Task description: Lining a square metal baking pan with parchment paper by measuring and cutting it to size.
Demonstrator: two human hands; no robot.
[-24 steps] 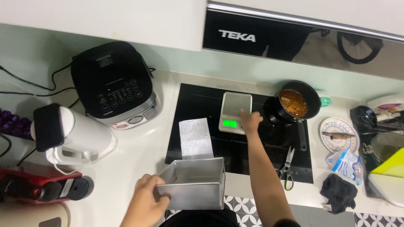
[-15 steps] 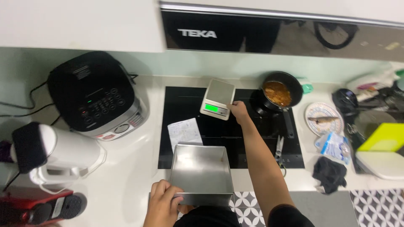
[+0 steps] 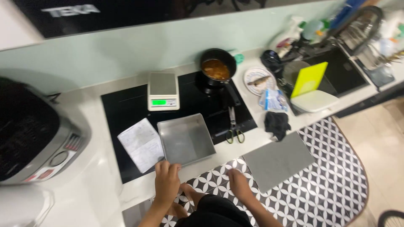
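A square metal baking tray (image 3: 185, 141) lies empty on the black hob (image 3: 126, 109), beside a sheet of paper (image 3: 141, 145). My left hand (image 3: 166, 183) rests open on the counter's front edge, fingertips just short of the tray's near corner, holding nothing. My right hand (image 3: 240, 185) hangs below the counter edge over the patterned floor; nothing shows in it and its fingers are unclear. Behind the tray stands a white kitchen scale (image 3: 163, 90) with a lit green display. A black saucepan (image 3: 217, 69) of brown sauce sits at the hob's back right.
Scissors (image 3: 233, 126) lie on the hob's right edge, then a black cloth (image 3: 276, 124), a plastic bag (image 3: 273, 101) and a plate with a fish (image 3: 259, 80). Cutting boards (image 3: 309, 80) lean by the sink (image 3: 341, 67). A multicooker (image 3: 29, 134) stands left. A grey mat (image 3: 277, 159) covers the floor.
My left hand let go of the tray, which now lies flat on the hob. My right hand left the scale and dropped to my side. The view swung right.
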